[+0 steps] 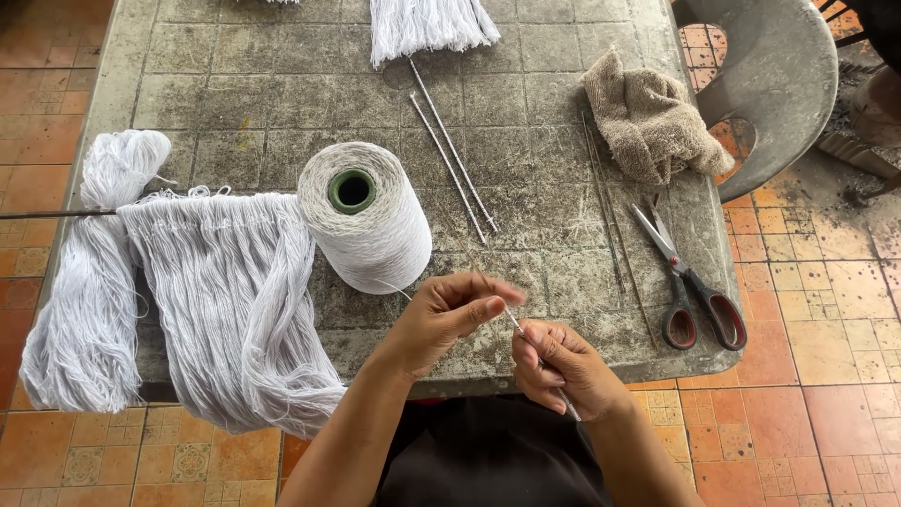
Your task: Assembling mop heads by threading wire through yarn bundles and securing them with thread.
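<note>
My right hand [565,368] grips a thin metal needle [515,325] near the table's front edge, its tip pointing up and left. My left hand [447,314] pinches a fine white thread at that tip. The thread runs back to a large cone of white yarn [364,218] with a green core, which stands just behind my left hand. A wide bunch of white yarn strands [230,300] on a dark rod drapes over the table's front left edge.
The worn tiled table [253,84] holds two loose metal needles [452,160], thin sticks [610,225], red-handled scissors [690,286], a beige cloth [648,117], another white skein [89,282] and a yarn bunch [427,23] at the back. A grey plastic chair [774,80] stands at right.
</note>
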